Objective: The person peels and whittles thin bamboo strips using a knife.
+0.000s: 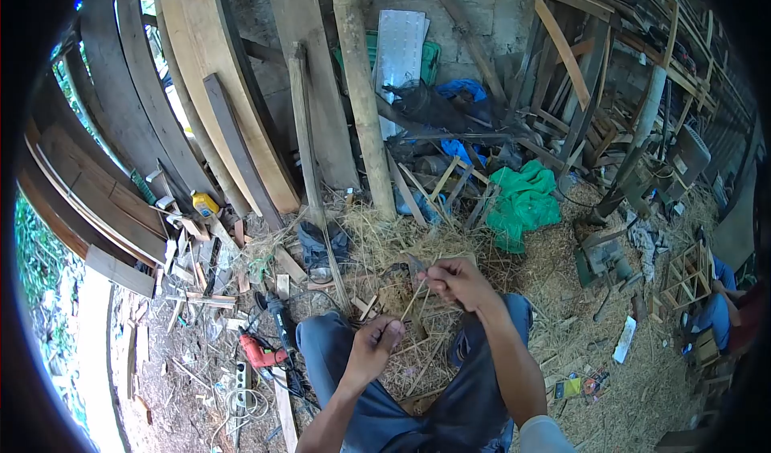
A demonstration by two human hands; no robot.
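Note:
My left hand (376,347) is closed in a pinch on the lower end of a thin wooden stick (414,299). The stick slants up to my right hand (459,283), whose fingers are curled closed. From those fingers a grey, pointed knife blade (414,265) sticks out up and to the left, beside the stick's upper end. Its handle is hidden in the fist. Both hands are held above the space between my bent knees, over straw and wood scraps.
Left of my knees lie a red power drill (261,352), an angle grinder (281,324) and a power strip (242,385). Planks (209,75) lean on the wall. A green cloth (524,204) lies ahead. A person (723,304) sits at far right near a wooden frame (687,280).

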